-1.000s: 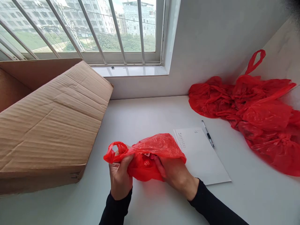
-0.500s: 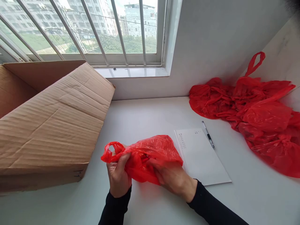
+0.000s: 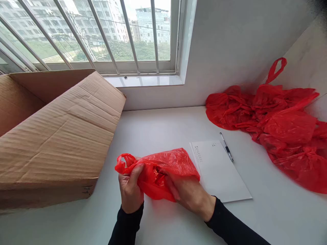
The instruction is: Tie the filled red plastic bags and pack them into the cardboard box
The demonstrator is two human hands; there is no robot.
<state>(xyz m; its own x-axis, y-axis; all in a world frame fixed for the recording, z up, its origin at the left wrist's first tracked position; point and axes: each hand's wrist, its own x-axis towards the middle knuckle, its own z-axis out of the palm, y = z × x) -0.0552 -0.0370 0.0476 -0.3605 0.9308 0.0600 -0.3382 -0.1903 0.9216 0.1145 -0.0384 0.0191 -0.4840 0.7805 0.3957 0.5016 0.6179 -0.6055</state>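
A thin red plastic bag (image 3: 166, 161) is stretched between my hands above the white tabletop. My left hand (image 3: 131, 192) is closed on its gathered end, thumb on top, with a looped handle sticking out above the fingers. My right hand (image 3: 189, 194) reaches into the crumpled opening from the right. The bag's film covers most of its fingers, so I cannot see whether they grip anything. What the bag contains, if anything, is hidden.
A large open cardboard box (image 3: 61, 136) stands on the left. Right of the bag lie a white sheet with writing (image 3: 219, 173) and a pen (image 3: 227, 147). Bunched red plastic bags (image 3: 288, 126) lie against the wall at right. A barred window (image 3: 143, 37) is behind.
My left hand and the handle end of the bag have shifted slightly right, towards my right hand. The right hand stays nearly in place. The view has tilted a little.
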